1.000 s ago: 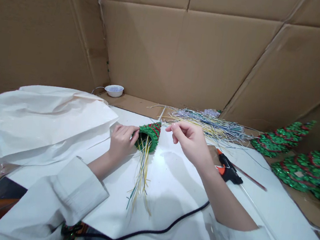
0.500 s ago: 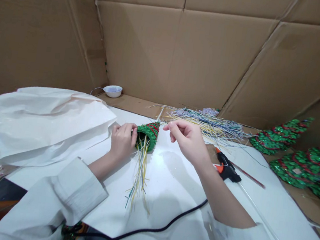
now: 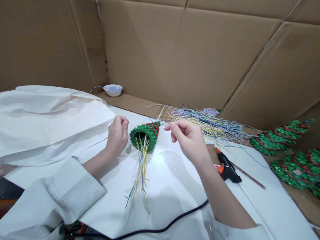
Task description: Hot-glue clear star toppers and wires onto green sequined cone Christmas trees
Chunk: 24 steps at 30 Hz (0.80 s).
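A small green cone-shaped tinsel tree (image 3: 153, 131) with red strands lies on its side on the white tabletop (image 3: 168, 192), its hollow base facing me. Thin yellow, white and blue wires (image 3: 141, 168) spill out of that opening toward me. Just left of the tree, apart from it, is my left hand (image 3: 118, 135), its fingers curled closed. On the other side, my right hand (image 3: 186, 140) is raised with thumb and forefinger pinched together. Whatever either hand may hold is too small or hidden to make out.
A black glue gun (image 3: 228, 167) with orange parts lies beside my right forearm, its black cord (image 3: 160, 229) crossing the table. Behind are a wire bundle (image 3: 209, 123) and a white bowl (image 3: 112, 90). A white plastic bag (image 3: 47, 125) lies left; finished-looking trees (image 3: 297, 169) stand right.
My left hand has let go of the tree's rim and moved a little left, its fingers now curled. The tree's round opening shows fully. My right hand has hardly moved.
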Each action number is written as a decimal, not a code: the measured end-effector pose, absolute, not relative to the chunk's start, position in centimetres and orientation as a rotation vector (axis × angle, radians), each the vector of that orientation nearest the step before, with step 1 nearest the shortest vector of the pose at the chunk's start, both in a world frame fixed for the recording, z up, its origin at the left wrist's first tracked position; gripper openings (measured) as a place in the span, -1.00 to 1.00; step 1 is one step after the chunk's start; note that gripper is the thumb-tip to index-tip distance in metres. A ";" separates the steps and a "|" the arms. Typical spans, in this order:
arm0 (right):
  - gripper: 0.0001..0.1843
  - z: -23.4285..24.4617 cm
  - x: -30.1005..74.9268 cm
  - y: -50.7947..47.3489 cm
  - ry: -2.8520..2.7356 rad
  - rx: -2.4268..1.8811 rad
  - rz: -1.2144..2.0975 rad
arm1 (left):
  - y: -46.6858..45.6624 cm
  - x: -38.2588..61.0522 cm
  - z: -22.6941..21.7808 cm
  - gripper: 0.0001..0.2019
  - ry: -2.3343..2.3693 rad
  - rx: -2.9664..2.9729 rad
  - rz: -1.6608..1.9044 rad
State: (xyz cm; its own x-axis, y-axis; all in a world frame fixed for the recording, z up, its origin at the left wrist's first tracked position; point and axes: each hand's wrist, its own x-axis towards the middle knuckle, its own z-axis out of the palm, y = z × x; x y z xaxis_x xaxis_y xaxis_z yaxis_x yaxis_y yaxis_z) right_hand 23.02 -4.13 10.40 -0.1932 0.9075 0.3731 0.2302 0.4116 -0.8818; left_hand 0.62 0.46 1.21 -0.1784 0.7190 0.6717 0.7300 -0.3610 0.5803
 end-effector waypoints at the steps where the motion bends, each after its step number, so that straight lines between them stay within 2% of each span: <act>1: -0.73 10.4 23.0 -4.1 -1.679 -1.011 0.854 | 0.4 0.5 1.3 -0.87 -1.757 -2.013 -1.687; 4: -0.73 10.2 23.1 -3.9 -1.683 -1.019 0.843 | 0.0 0.3 1.7 -0.85 -1.651 -2.035 -1.907; 8: -0.71 9.9 23.2 -3.6 -1.680 -1.018 0.822 | -0.4 0.0 2.7 -0.82 -1.448 -2.111 -2.372; 12: -0.69 9.5 23.3 -3.2 -1.682 -1.062 0.717 | -0.6 -0.6 3.6 -0.85 -1.482 -2.292 -2.732; 15: -0.71 9.1 23.2 -3.0 -1.701 -1.083 0.661 | -0.7 -0.8 3.7 -0.84 -1.527 -2.277 -2.765; 19: -0.73 8.9 23.0 -3.0 -1.731 -1.106 0.677 | -0.7 -0.6 3.2 -0.74 -1.564 -2.339 -2.560; 24: -0.72 9.0 23.1 -2.8 -1.634 -1.040 0.929 | -0.9 -0.6 2.7 -0.71 -1.573 -2.459 -2.336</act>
